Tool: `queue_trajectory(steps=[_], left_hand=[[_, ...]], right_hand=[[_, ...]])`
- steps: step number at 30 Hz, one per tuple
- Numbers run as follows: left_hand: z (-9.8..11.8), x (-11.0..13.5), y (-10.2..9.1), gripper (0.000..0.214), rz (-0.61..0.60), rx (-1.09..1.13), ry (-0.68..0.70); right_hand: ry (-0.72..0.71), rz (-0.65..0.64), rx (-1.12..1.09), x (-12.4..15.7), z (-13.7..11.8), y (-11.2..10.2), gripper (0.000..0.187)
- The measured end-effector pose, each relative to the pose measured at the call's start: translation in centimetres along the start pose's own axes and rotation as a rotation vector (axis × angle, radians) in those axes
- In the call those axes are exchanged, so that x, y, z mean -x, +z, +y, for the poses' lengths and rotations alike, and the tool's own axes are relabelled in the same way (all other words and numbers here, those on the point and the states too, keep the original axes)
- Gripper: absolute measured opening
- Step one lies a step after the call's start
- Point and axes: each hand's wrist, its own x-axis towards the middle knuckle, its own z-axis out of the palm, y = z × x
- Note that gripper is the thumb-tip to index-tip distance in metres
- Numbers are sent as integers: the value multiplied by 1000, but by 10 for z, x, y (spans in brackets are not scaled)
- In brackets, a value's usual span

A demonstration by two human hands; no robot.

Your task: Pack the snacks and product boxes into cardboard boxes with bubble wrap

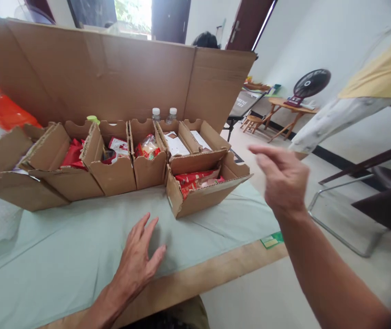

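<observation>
My left hand (pixel 136 260) lies flat on the pale green tablecloth (pixel 61 256), fingers spread and open, holding nothing. It rests just in front of a small cardboard box (pixel 198 201) that holds red snack packets (pixel 195 178). My right hand (pixel 284 180) is raised in the air to the right of that box. It is blurred by motion, its fingers stretch leftwards, and nothing shows in it. A row of open cardboard boxes (pixel 113 176) with red and white packets runs along the table behind.
A tall cardboard sheet (pixel 113 77) stands behind the boxes. Two capped water bottles (pixel 156 113) and an orange bottle (pixel 5 109) stand near it. A person's sleeve (pixel 370 82) reaches in at the right. A chair (pixel 370 196), a fan (pixel 310 82) and small wooden tables stand beyond.
</observation>
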Motion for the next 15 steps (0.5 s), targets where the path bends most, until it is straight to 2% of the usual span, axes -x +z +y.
queue_trajectory(steps=[1, 2, 3, 6, 8, 11, 15], left_hand=[[3, -8, 2, 60, -31, 57, -25], [6, -17, 5, 65, -58, 109, -46], [9, -27, 10, 70, -80, 155, -58], [15, -58, 30, 84, -102, 249, -54], [19, -74, 43, 87, -95, 296, -48], [23, -86, 56, 75, -49, 326, -42], [21, -89, 64, 61, 51, 268, 32]], right_hand=[[92, 165, -50, 9, 24, -10, 19], [211, 253, -96, 19, 49, -17, 21], [336, 230, -135, 31, 72, -21, 27], [587, -8, -265, 67, 123, -13, 49], [652, -67, -360, 86, 137, 0, 58], [650, 51, -430, 106, 139, 13, 54], [564, 157, -408, 124, 138, 11, 39]])
